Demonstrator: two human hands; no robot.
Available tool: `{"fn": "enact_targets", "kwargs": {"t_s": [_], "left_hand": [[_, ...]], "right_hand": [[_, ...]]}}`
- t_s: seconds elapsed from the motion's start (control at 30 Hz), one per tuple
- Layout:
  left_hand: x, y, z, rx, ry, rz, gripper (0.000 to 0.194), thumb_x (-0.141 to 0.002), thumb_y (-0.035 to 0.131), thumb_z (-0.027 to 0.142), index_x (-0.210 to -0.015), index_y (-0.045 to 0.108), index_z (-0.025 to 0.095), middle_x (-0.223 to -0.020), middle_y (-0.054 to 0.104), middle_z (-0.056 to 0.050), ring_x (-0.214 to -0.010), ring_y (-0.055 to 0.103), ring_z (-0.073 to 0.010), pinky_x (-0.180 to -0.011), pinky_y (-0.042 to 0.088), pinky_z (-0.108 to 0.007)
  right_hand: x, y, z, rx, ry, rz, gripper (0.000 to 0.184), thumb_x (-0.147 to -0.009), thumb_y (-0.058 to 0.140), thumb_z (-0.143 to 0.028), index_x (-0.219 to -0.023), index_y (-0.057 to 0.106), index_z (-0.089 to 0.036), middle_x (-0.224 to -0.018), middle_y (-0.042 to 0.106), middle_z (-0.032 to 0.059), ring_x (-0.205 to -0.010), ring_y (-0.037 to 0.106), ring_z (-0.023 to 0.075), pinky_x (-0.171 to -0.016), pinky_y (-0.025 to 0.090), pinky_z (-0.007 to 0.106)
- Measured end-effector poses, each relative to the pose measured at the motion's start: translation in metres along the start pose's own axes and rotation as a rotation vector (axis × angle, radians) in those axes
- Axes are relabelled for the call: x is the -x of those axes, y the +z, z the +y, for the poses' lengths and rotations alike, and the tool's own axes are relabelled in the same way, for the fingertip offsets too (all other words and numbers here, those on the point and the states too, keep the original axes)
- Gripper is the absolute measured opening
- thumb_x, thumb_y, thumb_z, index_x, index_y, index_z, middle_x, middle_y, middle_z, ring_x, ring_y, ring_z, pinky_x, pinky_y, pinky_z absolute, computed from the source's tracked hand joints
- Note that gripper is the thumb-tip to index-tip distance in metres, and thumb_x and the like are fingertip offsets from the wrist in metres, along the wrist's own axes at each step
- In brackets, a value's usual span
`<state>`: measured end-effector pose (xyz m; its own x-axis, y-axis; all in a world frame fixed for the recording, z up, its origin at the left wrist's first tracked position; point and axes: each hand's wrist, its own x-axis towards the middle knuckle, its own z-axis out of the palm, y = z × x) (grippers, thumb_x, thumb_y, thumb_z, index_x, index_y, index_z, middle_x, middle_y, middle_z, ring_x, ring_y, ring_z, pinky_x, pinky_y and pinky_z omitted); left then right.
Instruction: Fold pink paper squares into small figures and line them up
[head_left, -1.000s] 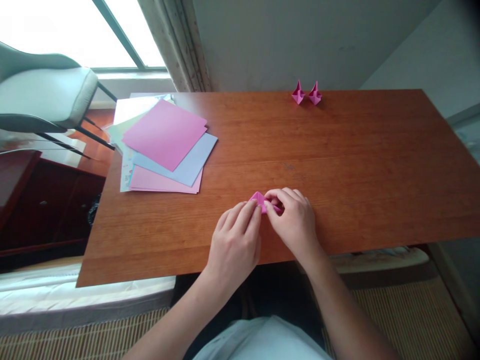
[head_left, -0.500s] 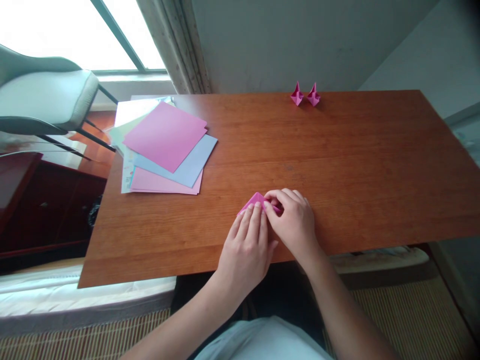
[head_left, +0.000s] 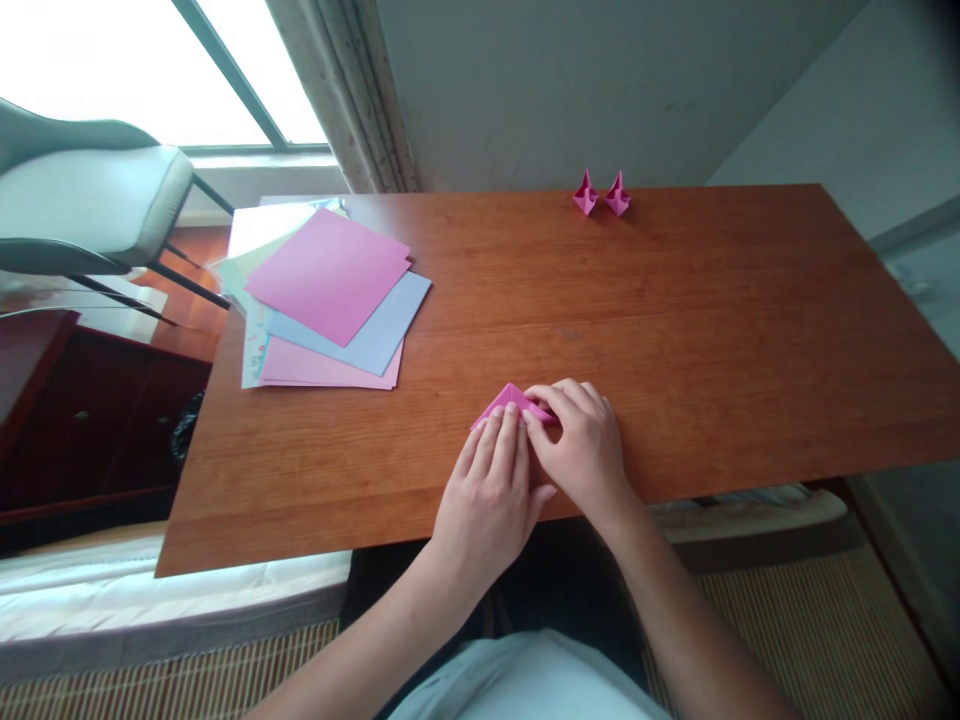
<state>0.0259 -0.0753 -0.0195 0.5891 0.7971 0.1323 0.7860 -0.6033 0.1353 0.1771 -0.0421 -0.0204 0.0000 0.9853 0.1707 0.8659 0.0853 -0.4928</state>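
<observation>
A small folded piece of pink origami paper (head_left: 511, 394) lies on the wooden table near its front edge, its pointed top facing away from me. My left hand (head_left: 491, 490) rests palm down, fingers stretched out flat over the paper's lower left part. At the paper's right side, my right hand (head_left: 581, 435) has its thumb and index finger closed on the edge in a pinch. Both hands hide much of the lower part of the paper.
At the table's (head_left: 712, 330) far edge stand two small pink origami figures (head_left: 586, 196). Loose pink paper sheets (head_left: 330, 275), with blue and other sheets, are stacked at the left. A pale chair (head_left: 90, 200) stands beyond the table's left side.
The right part of the folded paper looks flatter and shows more, with my right thumb and index finger still at it. My left hand stays pressed down. The camera view has shifted slightly.
</observation>
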Motion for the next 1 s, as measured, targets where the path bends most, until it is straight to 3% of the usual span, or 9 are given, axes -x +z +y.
{"fn": "enact_targets", "kwargs": {"t_s": [0.33,0.47,0.63,0.8,1.0], "left_hand": [[0.000,-0.002,0.000,0.014,-0.021,-0.043,0.069,-0.099,0.050,0.044,-0.148,0.042,-0.004,-0.157,0.040,-0.026,-0.148,0.037,-0.0359,-0.122,0.034,-0.048],[0.000,-0.002,0.000,0.020,-0.018,-0.041,0.071,-0.098,0.051,0.046,-0.148,0.042,-0.004,-0.157,0.040,-0.026,-0.148,0.036,-0.0360,-0.122,0.033,-0.048],[-0.001,-0.001,-0.001,0.031,0.003,-0.001,0.075,-0.096,0.053,0.052,-0.146,0.045,-0.003,-0.156,0.042,-0.026,-0.146,0.040,-0.0368,-0.121,0.035,-0.048],[0.003,-0.009,-0.009,0.046,-0.004,-0.016,0.068,-0.099,0.048,0.051,-0.145,0.049,0.001,-0.156,0.044,-0.021,-0.146,0.042,-0.0328,-0.121,0.036,-0.045],[0.027,-0.019,-0.035,-0.048,-0.049,0.031,0.065,-0.101,0.046,0.046,-0.151,0.043,0.004,-0.157,0.044,-0.019,-0.144,0.045,-0.0337,-0.118,0.038,-0.048]], "right_hand": [[0.012,0.002,0.014,-0.046,0.002,0.126,0.043,-0.083,0.044,0.001,-0.110,0.069,-0.021,-0.101,0.067,0.0085,-0.097,0.059,0.0256,-0.086,0.049,0.039],[0.011,-0.002,0.013,-0.153,-0.008,0.156,0.032,-0.094,0.045,-0.009,-0.110,0.070,-0.020,-0.102,0.068,0.0086,-0.097,0.060,0.0240,-0.088,0.049,0.038],[0.009,0.003,0.010,0.011,-0.022,0.090,0.023,-0.096,0.058,-0.028,-0.114,0.073,-0.026,-0.101,0.066,0.0078,-0.093,0.058,0.0248,-0.087,0.046,0.040],[0.007,0.004,0.012,0.039,-0.033,0.060,0.026,-0.096,0.058,-0.029,-0.118,0.074,-0.029,-0.101,0.065,0.0074,-0.093,0.056,0.0247,-0.085,0.045,0.040],[0.008,0.003,0.011,0.039,-0.039,0.050,0.029,-0.095,0.058,-0.024,-0.120,0.073,-0.029,-0.101,0.064,0.0076,-0.093,0.056,0.0246,-0.084,0.045,0.039]]}}
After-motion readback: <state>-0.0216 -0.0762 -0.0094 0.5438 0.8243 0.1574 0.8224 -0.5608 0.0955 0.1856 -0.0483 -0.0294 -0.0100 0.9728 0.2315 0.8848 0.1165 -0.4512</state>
